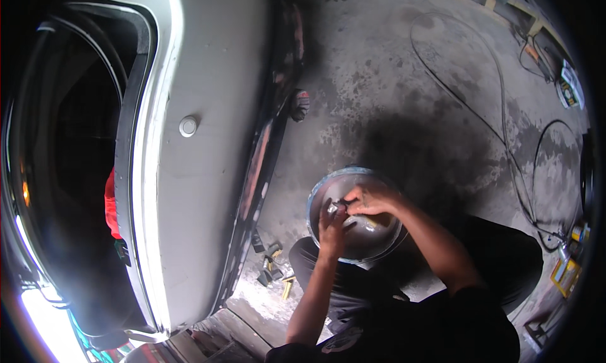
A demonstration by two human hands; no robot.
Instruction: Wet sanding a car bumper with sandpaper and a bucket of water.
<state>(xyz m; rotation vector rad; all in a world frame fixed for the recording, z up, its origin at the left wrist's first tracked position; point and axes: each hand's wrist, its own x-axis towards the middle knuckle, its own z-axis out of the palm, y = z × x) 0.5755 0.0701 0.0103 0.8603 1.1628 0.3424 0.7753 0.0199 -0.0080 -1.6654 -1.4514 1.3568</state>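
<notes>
A round bucket (310,219) with a bluish rim stands between my bent legs, holding murky liquid. Both of my hands meet over its opening. My left hand (331,229) is closed around something small, with a shiny pale bit showing by its fingertips; what it is I cannot make out. From the right, my right hand (372,201) reaches across with its fingers bent in against the left one. Whatever lies between the fingers is mostly hidden. A yellowish piece (381,220) shows inside the bucket below my right hand.
A grey car body panel (208,98) with a round pale cap (187,126) rises at the left, above a dark, patchy lower edge (260,152). Several small dark and yellow pieces (271,271) lie beside my left knee. A long hose (470,111) loops across the concrete floor near a yellow box (565,278).
</notes>
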